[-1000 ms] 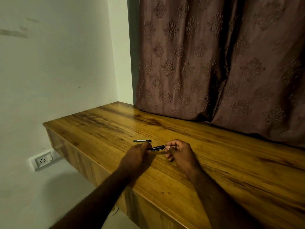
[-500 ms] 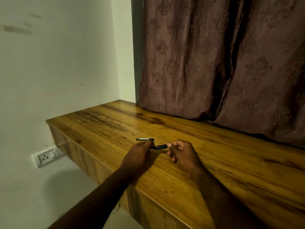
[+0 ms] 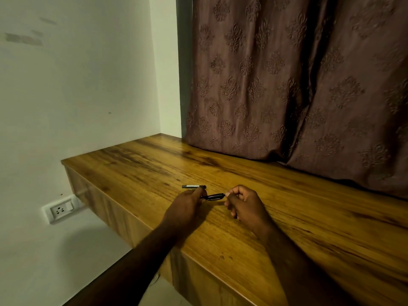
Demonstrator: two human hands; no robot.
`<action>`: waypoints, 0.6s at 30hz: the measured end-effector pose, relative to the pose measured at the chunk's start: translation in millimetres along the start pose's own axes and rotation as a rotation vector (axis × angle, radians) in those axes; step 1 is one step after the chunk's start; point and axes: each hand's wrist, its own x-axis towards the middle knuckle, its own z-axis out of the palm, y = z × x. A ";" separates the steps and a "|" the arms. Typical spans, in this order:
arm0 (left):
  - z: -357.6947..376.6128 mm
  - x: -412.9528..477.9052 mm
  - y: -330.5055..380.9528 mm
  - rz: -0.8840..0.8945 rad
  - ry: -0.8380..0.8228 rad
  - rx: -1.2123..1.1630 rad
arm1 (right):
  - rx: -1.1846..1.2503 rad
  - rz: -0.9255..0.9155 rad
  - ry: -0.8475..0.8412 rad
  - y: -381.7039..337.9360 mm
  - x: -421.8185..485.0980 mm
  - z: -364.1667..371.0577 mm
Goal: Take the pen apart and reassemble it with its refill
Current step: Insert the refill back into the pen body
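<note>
Spanning the gap between the two hands, the pen (image 3: 213,196) is held just above the wooden surface (image 3: 287,208), close to its front edge. The left hand (image 3: 186,209) pinches one end between thumb and fingertips, and the right hand (image 3: 245,206) is closed in a pinch on the other end, where a pale tip shows (whether that is the refill or the nib cannot be told). A second dark piece (image 3: 194,186), probably the cap or the other half of the barrel, lies flat on the surface just beyond the left hand, apart from the pen.

The pen is judged light, stiff and smooth, so little force is needed, but a firm pinch close to each end is advised, since a slick barrel may twist in the grip. A refill, if drawn out, is expected to be thin and easily bent and is best gripped near its tip and pulled straight.

Open surface lies to the right and behind, up to the curtain (image 3: 298,85). The front edge and the left end are near; small round parts could roll off there.
</note>
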 end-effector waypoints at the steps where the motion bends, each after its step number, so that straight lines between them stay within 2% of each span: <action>1: -0.2 -0.1 0.2 0.004 0.002 -0.006 | -0.007 -0.003 -0.003 0.0 0.0 0.1; 11: 0.7 -0.1 -0.1 -0.010 -0.017 0.008 | -0.018 0.008 0.008 2.8 3.6 3.5; 16: 1.7 0.4 -0.3 -0.081 0.006 0.014 | -0.193 -0.006 0.348 13.9 16.6 2.2; 18: 0.8 1.3 -0.1 -0.107 -0.016 0.029 | -0.317 0.010 0.377 15.5 21.7 4.3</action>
